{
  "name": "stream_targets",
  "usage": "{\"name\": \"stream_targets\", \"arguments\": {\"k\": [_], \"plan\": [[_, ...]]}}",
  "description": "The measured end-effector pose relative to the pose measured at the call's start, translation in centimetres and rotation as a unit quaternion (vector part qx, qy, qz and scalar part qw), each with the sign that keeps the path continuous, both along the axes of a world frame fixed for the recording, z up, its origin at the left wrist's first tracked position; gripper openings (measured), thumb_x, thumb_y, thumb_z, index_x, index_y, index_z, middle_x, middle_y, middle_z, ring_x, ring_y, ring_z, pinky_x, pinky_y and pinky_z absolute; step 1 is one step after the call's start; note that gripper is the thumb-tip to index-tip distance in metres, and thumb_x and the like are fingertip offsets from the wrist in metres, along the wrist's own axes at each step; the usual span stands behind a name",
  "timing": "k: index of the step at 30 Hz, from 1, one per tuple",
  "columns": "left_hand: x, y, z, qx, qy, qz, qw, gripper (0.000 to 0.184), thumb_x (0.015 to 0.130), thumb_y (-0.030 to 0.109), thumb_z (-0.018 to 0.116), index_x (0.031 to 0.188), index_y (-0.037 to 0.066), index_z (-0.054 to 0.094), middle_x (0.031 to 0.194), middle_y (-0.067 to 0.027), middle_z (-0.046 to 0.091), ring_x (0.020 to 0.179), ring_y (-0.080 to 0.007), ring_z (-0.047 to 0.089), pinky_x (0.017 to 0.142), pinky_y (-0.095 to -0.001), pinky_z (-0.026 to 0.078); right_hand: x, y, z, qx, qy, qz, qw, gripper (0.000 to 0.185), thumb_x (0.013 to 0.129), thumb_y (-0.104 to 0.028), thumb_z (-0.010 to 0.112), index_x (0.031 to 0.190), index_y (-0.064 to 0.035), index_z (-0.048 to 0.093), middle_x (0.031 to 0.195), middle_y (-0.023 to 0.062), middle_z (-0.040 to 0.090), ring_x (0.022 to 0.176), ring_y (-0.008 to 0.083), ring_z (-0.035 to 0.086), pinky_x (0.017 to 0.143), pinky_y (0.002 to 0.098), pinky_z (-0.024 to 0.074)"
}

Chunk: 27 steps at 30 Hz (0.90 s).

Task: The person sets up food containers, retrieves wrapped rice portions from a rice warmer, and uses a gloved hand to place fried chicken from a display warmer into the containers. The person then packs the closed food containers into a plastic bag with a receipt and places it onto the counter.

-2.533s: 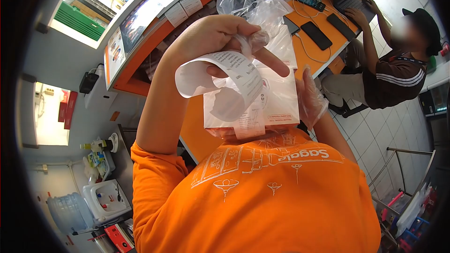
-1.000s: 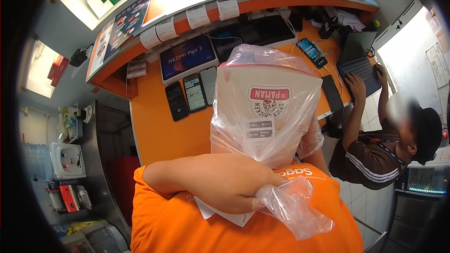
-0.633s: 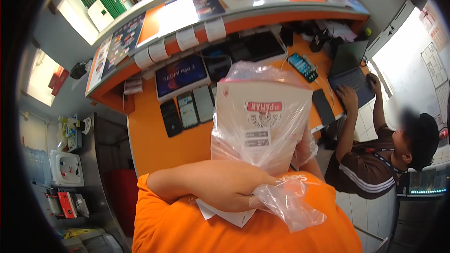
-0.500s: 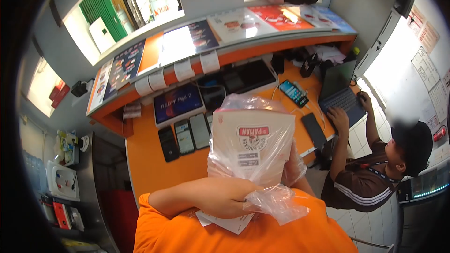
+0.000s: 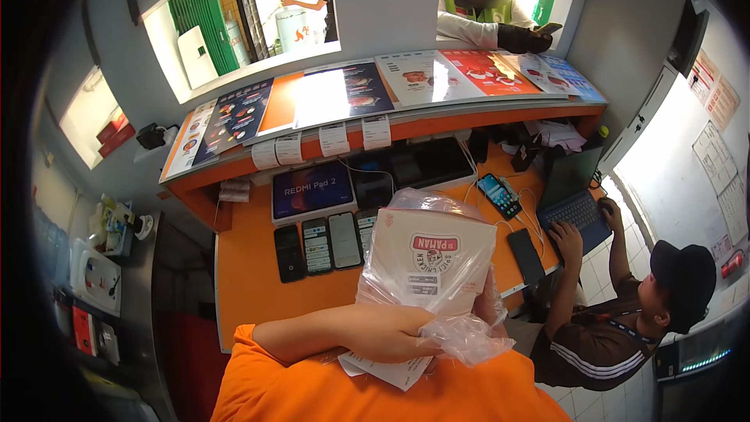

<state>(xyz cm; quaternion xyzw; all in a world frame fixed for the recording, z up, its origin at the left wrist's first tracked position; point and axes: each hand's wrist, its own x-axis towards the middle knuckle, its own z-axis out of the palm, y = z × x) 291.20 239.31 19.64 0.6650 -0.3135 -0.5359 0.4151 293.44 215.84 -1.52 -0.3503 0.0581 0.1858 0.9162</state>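
A white box [image 5: 406, 246] with a "Si Paman" chicken logo is wrapped in a clear plastic bag [image 5: 371, 285], in front of my chest. My left hand [image 5: 394, 334] is closed round the bag's gathered end, whose loose plastic sticks out to the right. White paper slips [image 5: 394, 371] hang below this hand against the orange shirt. My right hand [image 5: 491, 301], in a clear glove, holds the box's right side; its fingers are mostly hidden.
Several phones [image 5: 344, 240] and a Redmi Pad 2 box [image 5: 312, 191] lie on the orange desk [image 5: 250, 266]. On the right, a seated person [image 5: 609, 336] has both hands at a laptop [image 5: 574, 211]. Another person [image 5: 484, 0] leans at the window above the menu-covered counter [image 5: 414, 78].
My left hand has left its earlier place over the box for the bag's gathered end near my chest. The view has tilted up, showing more counter and windows. The box has turned its logo face into view.
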Motion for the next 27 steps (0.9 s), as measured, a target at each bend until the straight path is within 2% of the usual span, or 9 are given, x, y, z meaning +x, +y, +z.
{"name": "stream_targets", "arguments": {"k": [7,19,27], "plan": [[-0.5,0.2,-0.6,0.012,-0.034,0.022,0.999,0.036,0.099,0.034,0.04,0.121,0.009,0.053,0.102,-0.0091,0.064,0.092,-0.0204,0.06,0.082,-0.0329,0.047,-0.6,-0.1,0.0,-0.008,0.008,-0.001,1.0,0.065,0.095,-0.054,0.039,0.137,-0.0048,0.04,0.13,0.0107,0.053,0.115,0.0224,0.053,0.098,0.0369,0.0432],[-0.6,0.9,0.1,-0.017,0.004,0.007,1.0,0.033,0.1,0.033,0.039,0.113,0.007,0.057,0.097,-0.0064,0.065,0.088,-0.0182,0.059,0.08,-0.0315,0.046,-0.8,0.7,0.4,-0.006,0.005,-0.007,1.0,0.064,0.093,-0.053,0.041,0.136,-0.0044,0.041,0.129,0.011,0.053,0.114,0.022,0.053,0.096,0.0362,0.044],[-0.6,1.1,0.7,-0.009,-0.019,0.017,1.0,0.032,0.1,0.032,0.04,0.111,0.007,0.057,0.097,-0.0061,0.065,0.086,-0.0174,0.059,0.078,-0.0304,0.047,-1.0,0.5,0.9,-0.01,0.004,-0.012,1.0,0.064,0.093,-0.052,0.042,0.135,-0.0042,0.041,0.128,0.0113,0.054,0.113,0.0217,0.054,0.095,0.0358,0.0445]]}}
